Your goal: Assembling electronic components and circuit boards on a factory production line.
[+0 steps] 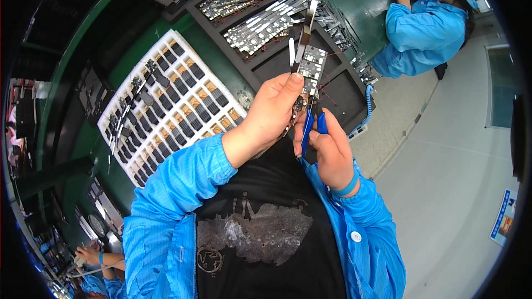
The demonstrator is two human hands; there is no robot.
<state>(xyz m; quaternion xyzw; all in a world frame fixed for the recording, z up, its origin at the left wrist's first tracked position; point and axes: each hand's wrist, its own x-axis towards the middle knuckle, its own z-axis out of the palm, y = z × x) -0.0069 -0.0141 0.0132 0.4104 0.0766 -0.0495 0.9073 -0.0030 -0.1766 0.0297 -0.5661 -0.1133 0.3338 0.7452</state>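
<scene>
In front of my chest, my left hand (270, 106) pinches a small circuit board (313, 67) between thumb and fingers. A long dark, shiny flex strip (311, 17) rises from the board. Just below the board, my right hand (334, 154) is closed around the blue handles of a small pair of cutting pliers (306, 134). Their jaws point up to the board's lower end; whether they touch it I cannot tell. Thin wires hang near the jaws. My left fingertips are hidden behind the board.
A white foam tray (239, 99) of dark parts lies left on the green table (213, 50). Beyond my hands, a black compartment tray (256, 70) holds many boards with strips. A co-worker (424, 30) is at far right; another person's hands (94, 254) show lower left. A blue coiled cord (368, 105) hangs right.
</scene>
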